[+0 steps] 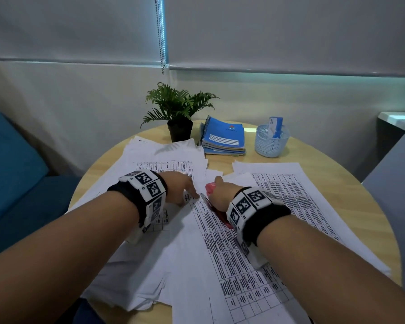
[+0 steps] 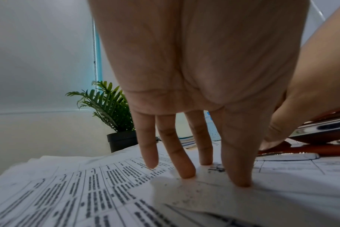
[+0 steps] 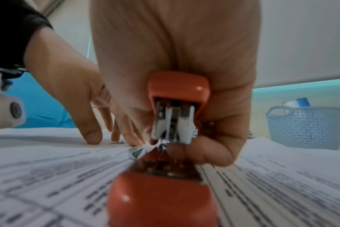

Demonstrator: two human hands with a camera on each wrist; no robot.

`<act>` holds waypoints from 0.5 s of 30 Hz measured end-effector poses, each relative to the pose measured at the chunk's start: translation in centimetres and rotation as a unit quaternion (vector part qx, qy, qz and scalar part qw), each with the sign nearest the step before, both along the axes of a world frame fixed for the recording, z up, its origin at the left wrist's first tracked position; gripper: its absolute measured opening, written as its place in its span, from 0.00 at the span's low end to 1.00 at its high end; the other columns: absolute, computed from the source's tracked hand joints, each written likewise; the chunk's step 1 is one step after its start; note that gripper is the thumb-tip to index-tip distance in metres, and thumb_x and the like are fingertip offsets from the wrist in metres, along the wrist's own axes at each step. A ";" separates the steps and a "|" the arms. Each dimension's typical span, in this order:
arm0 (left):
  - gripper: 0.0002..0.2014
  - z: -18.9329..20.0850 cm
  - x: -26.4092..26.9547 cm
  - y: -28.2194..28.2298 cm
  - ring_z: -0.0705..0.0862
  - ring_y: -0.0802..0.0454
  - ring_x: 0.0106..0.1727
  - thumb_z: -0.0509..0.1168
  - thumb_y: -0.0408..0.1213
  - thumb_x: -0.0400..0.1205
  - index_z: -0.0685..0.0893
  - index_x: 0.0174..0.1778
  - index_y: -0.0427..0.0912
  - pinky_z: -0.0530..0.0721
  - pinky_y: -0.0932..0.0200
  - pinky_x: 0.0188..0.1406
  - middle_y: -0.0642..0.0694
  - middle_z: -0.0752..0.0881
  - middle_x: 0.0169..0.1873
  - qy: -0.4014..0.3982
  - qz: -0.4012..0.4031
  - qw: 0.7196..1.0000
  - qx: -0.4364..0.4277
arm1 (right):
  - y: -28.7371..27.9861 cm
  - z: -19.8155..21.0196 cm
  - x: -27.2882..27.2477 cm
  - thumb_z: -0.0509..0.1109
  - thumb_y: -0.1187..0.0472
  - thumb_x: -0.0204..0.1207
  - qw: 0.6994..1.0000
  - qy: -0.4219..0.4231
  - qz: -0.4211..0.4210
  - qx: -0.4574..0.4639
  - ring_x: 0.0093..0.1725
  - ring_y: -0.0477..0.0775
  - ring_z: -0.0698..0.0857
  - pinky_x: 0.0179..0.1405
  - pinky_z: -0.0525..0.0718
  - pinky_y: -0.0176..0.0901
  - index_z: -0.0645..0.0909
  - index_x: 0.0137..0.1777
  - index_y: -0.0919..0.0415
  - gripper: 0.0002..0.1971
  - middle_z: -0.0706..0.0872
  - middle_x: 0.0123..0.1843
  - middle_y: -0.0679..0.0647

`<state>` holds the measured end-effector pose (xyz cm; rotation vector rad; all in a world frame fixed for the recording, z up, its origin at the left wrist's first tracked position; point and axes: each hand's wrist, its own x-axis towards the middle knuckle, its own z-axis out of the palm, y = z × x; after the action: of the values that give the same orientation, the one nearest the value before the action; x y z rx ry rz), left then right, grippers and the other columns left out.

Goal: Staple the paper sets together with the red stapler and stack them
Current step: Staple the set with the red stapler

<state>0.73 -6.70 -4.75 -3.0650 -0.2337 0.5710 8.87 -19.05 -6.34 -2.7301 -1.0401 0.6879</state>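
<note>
My right hand (image 1: 216, 191) grips the red stapler (image 1: 211, 188) at the middle of the round table, palm on its top arm (image 3: 178, 86) and fingers under it. The stapler's base (image 3: 161, 198) lies on a printed paper set (image 1: 232, 253) and its mouth sits at that set's top corner. Just to the left, my left hand (image 1: 185, 190) presses straight fingertips (image 2: 188, 173) down on the printed sheets (image 2: 87, 192) beside the stapler (image 2: 324, 132). More printed paper sets lie at the left (image 1: 164, 157) and right (image 1: 290, 188).
A potted plant (image 1: 179, 115), a pile of blue notebooks (image 1: 223, 137) and a pale blue basket (image 1: 270, 142) with small boxes stand at the back of the wooden table (image 1: 351, 195). A blue seat (image 1: 12, 164) is at the left.
</note>
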 end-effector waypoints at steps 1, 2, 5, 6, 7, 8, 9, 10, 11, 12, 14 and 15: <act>0.23 0.0 0.0 0.1 0.76 0.53 0.65 0.66 0.38 0.80 0.76 0.72 0.56 0.65 0.67 0.53 0.52 0.74 0.71 -0.001 -0.004 1.000 0.001 | 0.3 -0.2 0.1 0.55 0.58 0.85 1.000 0.006 -0.010 0.004 0.69 0.62 0.77 0.58 0.74 0.47 0.56 0.76 0.66 0.23 0.77 0.70 0.63; 0.23 0.0 0.0 0.1 0.76 0.53 0.65 0.66 0.38 0.80 0.76 0.72 0.56 0.65 0.67 0.53 0.52 0.73 0.71 -0.002 -0.006 1.000 0.001 | 0.5 -0.3 0.1 0.55 0.58 0.86 1.000 0.009 -0.015 0.006 0.68 0.62 0.78 0.55 0.73 0.47 0.56 0.76 0.66 0.23 0.77 0.70 0.62; 0.23 -0.1 0.1 0.2 0.76 0.53 0.65 0.66 0.37 0.80 0.76 0.72 0.56 0.66 0.68 0.53 0.52 0.73 0.72 0.003 -0.013 1.000 0.000 | 0.7 -0.7 0.4 0.54 0.58 0.86 1.000 0.009 -0.020 0.009 0.66 0.63 0.79 0.50 0.71 0.47 0.56 0.76 0.66 0.22 0.79 0.67 0.62; 0.24 -0.1 0.1 0.2 0.76 0.54 0.65 0.66 0.37 0.80 0.76 0.73 0.56 0.66 0.68 0.53 0.53 0.72 0.72 0.005 -0.015 1.000 0.001 | 0.8 -0.7 0.3 0.54 0.59 0.86 1.000 0.009 -0.022 0.010 0.66 0.62 0.79 0.49 0.71 0.47 0.56 0.76 0.65 0.22 0.79 0.67 0.62; 0.24 -0.1 0.1 0.2 0.76 0.54 0.66 0.66 0.37 0.80 0.75 0.73 0.56 0.65 0.68 0.53 0.53 0.71 0.73 0.006 -0.018 1.000 0.003 | 0.9 -0.7 0.2 0.54 0.60 0.85 1.000 0.008 -0.023 0.011 0.66 0.62 0.79 0.49 0.71 0.47 0.57 0.76 0.65 0.22 0.79 0.65 0.62; 0.24 -0.1 0.1 0.2 0.75 0.55 0.66 0.66 0.37 0.81 0.75 0.73 0.56 0.65 0.68 0.53 0.54 0.70 0.73 0.007 -0.021 1.000 0.005 | 1.0 -0.8 0.2 0.54 0.60 0.85 1.000 0.005 -0.026 0.011 0.65 0.62 0.79 0.49 0.71 0.47 0.58 0.76 0.65 0.21 0.79 0.63 0.62; 0.24 -0.1 0.1 0.2 0.75 0.55 0.67 0.65 0.37 0.81 0.75 0.73 0.56 0.64 0.68 0.53 0.55 0.69 0.74 0.007 -0.024 1.000 0.006 | 1.1 -0.8 0.2 0.54 0.61 0.85 1.000 0.002 -0.028 0.008 0.65 0.62 0.80 0.50 0.73 0.48 0.58 0.75 0.65 0.21 0.79 0.62 0.62; 0.24 -0.1 0.0 0.1 0.75 0.56 0.67 0.65 0.38 0.81 0.75 0.73 0.56 0.64 0.68 0.53 0.55 0.69 0.75 0.007 -0.027 1.000 0.009 | 1.2 -0.6 0.0 0.54 0.61 0.85 1.000 -0.006 -0.027 0.000 0.65 0.62 0.79 0.52 0.74 0.49 0.59 0.75 0.65 0.20 0.79 0.62 0.62; 0.23 -0.1 0.1 0.1 0.74 0.56 0.68 0.65 0.38 0.81 0.74 0.73 0.56 0.64 0.68 0.54 0.56 0.69 0.75 0.007 -0.029 1.000 0.011 | 1.2 -0.4 0.0 0.55 0.62 0.85 1.000 -0.015 -0.018 0.000 0.66 0.62 0.79 0.54 0.75 0.49 0.59 0.75 0.65 0.20 0.78 0.65 0.62; 0.23 0.0 0.1 0.0 0.74 0.55 0.68 0.65 0.38 0.81 0.75 0.73 0.56 0.66 0.68 0.57 0.56 0.69 0.75 0.007 -0.029 0.999 0.012 | 1.1 -0.2 -0.1 0.54 0.62 0.85 1.000 -0.025 -0.008 -0.010 0.67 0.62 0.78 0.57 0.75 0.49 0.59 0.75 0.66 0.20 0.77 0.67 0.63; 0.23 -0.1 0.2 -0.1 0.74 0.54 0.70 0.65 0.38 0.81 0.75 0.73 0.55 0.69 0.65 0.63 0.55 0.70 0.75 0.008 -0.027 0.999 0.015 | 0.6 0.4 -0.1 0.54 0.61 0.86 0.999 -0.040 0.024 -0.023 0.68 0.63 0.77 0.62 0.75 0.51 0.61 0.75 0.68 0.20 0.73 0.70 0.63; 0.24 -0.1 0.2 -0.1 0.74 0.53 0.70 0.65 0.38 0.81 0.75 0.73 0.55 0.69 0.63 0.65 0.55 0.71 0.75 0.007 -0.025 1.000 0.016 | 0.3 0.6 -0.1 0.54 0.59 0.86 0.998 -0.052 0.038 -0.025 0.68 0.64 0.77 0.63 0.75 0.51 0.62 0.75 0.69 0.21 0.72 0.71 0.64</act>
<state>0.93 -6.81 -4.84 -3.0259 -0.1625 0.5804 8.79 -18.79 -5.70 -2.8089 -1.1693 0.5975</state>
